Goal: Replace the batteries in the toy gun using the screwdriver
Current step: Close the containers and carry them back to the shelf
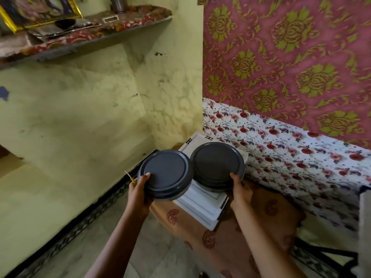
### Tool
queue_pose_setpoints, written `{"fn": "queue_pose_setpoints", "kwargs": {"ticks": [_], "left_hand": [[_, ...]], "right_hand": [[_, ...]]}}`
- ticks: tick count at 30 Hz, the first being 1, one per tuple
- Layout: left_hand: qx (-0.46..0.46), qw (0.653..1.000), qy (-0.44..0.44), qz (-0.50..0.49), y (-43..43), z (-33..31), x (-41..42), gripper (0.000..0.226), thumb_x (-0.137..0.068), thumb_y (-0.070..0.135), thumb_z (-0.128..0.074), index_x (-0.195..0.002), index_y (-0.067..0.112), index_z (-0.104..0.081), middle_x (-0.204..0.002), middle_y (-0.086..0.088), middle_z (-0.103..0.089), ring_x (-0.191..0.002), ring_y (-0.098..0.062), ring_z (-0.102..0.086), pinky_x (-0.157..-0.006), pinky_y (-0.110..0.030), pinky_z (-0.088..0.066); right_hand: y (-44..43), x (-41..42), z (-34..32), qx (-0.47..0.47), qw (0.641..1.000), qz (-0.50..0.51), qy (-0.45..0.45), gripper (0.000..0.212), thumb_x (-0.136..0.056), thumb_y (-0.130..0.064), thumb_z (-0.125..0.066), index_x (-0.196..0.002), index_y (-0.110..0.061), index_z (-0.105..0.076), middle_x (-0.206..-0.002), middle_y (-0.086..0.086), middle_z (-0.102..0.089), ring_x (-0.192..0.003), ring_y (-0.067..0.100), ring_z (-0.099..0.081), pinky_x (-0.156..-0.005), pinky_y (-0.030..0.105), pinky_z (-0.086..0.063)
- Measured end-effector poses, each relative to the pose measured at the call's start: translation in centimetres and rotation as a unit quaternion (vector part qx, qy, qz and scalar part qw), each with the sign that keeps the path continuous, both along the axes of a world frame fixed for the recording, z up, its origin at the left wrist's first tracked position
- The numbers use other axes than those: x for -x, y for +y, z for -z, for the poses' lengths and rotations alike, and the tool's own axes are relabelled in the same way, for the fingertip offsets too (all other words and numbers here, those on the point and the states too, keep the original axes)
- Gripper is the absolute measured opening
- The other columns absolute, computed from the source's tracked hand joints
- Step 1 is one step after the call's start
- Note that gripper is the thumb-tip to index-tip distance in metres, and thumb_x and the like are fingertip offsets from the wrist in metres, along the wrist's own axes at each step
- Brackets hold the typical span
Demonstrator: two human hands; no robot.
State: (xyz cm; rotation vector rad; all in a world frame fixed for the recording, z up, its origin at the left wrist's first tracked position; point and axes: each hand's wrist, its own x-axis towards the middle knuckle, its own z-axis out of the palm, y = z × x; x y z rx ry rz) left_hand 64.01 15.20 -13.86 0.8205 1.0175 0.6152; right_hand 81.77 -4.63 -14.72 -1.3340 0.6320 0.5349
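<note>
A: Screwdriver [131,179]? Tucked in the left grip [140,187], which also clasps one grey container [165,173].

B: Right grip [240,189] clasps the other container [216,163], over the white box [202,205]. Toy gun unseen, so this looks like the gathering step. Next, both hands need freeing.

Left arm [120,233]: bare, stretched forward.
Left grip [140,188]: thumb hooked over the left container [165,173] rim, fingers curled beneath.
Right arm [259,237]: bare, stretched forward.
Right grip [241,189]: thumb on the right container [216,163] rim, fingers beneath.
</note>
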Motion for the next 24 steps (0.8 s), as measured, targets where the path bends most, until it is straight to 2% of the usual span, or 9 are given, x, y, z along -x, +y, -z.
{"fn": "queue_pose_setpoints", "kwargs": {"ticks": [4,6,8,11,13,15,18,20,24], "left_hand": [[0.001,1.000,-0.004,0.014,1.9,0.3,-2.7,0.037,-0.087,0.024,-0.063,-0.119,0.010,-0.051,-0.096,-0.008,-0.059,-0.075,-0.020,-0.059,-0.043,-0.022,-0.049],[-0.002,1.000,-0.008,0.023,2.3,0.4,-3.6,0.025,-0.088,0.022,-0.061,-0.109,0.012,-0.052,-0.086,-0.004,-0.058,-0.071,-0.018,-0.057,-0.040,-0.019,-0.046],[-0.001,1.000,-0.014,0.028,2.7,0.6,-4.2,0.021,-0.089,0.020,-0.060,-0.107,0.012,-0.054,-0.086,-0.004,-0.060,-0.074,-0.019,-0.059,-0.043,-0.020,-0.049],[0.001,0.999,-0.015,0.038,3.2,0.8,-4.6,0.026,-0.088,0.020,-0.061,-0.112,0.010,-0.056,-0.095,-0.008,-0.062,-0.081,-0.021,-0.062,-0.049,-0.024,-0.053],[0.005,0.999,-0.011,0.036,3.8,1.2,-4.5,0.039,-0.086,0.022,-0.064,-0.121,0.008,-0.054,-0.103,-0.010,-0.062,-0.085,-0.023,-0.063,-0.053,-0.027,-0.055],[0.008,0.999,-0.010,0.033,4.3,1.5,-4.5,0.052,-0.083,0.024,-0.067,-0.128,0.006,-0.049,-0.110,-0.013,-0.061,-0.090,-0.025,-0.063,-0.054,-0.029,-0.055],[0.021,0.999,-0.005,0.035,4.9,1.9,-4.1,0.075,-0.071,0.032,-0.075,-0.134,0.006,-0.043,-0.124,-0.019,-0.057,-0.104,-0.033,-0.062,-0.059,-0.033,-0.055],[0.028,0.999,0.003,0.044,5.3,2.1,-3.9,0.075,-0.070,0.032,-0.076,-0.133,0.008,-0.044,-0.127,-0.020,-0.056,-0.109,-0.036,-0.060,-0.062,-0.036,-0.057],[0.029,0.997,0.004,0.078,6.2,2.5,-3.0,0.076,-0.068,0.033,-0.076,-0.133,0.008,-0.045,-0.129,-0.020,-0.056,-0.111,-0.035,-0.060,-0.065,-0.038,-0.057]], "right_hand": [[1.3,-2.3,1.1,0.038,0.999,-0.007,-0.024,0.058,-0.070,-0.035,-0.078,-0.118,-0.008,-0.060,-0.123,0.010,-0.060,-0.109,0.028,-0.058,-0.091,0.041,-0.051],[1.5,-2.7,1.2,0.079,0.996,-0.011,-0.038,0.053,-0.071,-0.036,-0.077,-0.111,-0.004,-0.062,-0.118,0.011,-0.062,-0.107,0.029,-0.059,-0.089,0.041,-0.051],[1.6,-2.8,1.3,0.114,0.992,-0.012,-0.049,0.042,-0.075,-0.035,-0.075,-0.101,-0.003,-0.065,-0.111,0.014,-0.065,-0.103,0.030,-0.060,-0.086,0.039,-0.051],[2.0,-2.7,0.8,0.147,0.986,-0.034,-0.075,0.035,-0.076,-0.037,-0.073,-0.085,-0.004,-0.066,-0.100,0.015,-0.068,-0.098,0.032,-0.061,-0.084,0.041,-0.051],[2.5,-2.5,0.4,0.166,0.981,-0.057,-0.083,0.040,-0.076,-0.040,-0.072,-0.064,-0.006,-0.056,-0.080,0.009,-0.066,-0.091,0.031,-0.061,-0.081,0.042,-0.051],[2.9,-2.3,0.1,0.184,0.977,-0.070,-0.083,0.044,-0.075,-0.041,-0.072,-0.055,-0.009,-0.050,-0.066,0.003,-0.059,-0.085,0.030,-0.060,-0.082,0.043,-0.051],[3.3,-1.8,0.0,0.191,0.976,-0.055,-0.089,0.047,-0.076,-0.043,-0.071,-0.074,0.003,-0.062,-0.081,0.014,-0.066,-0.084,0.031,-0.060,-0.086,0.047,-0.050],[3.4,-1.3,0.0,0.175,0.981,-0.023,-0.079,0.049,-0.078,-0.043,-0.070,-0.086,0.005,-0.063,-0.076,0.009,-0.059,-0.083,0.028,-0.055,-0.086,0.045,-0.049],[3.9,0.5,0.2,0.127,0.988,0.043,-0.075,0.036,-0.084,-0.036,-0.066,-0.086,-0.002,-0.057,-0.072,0.005,-0.052,-0.085,0.026,-0.054,-0.070,0.037,-0.046]]}}
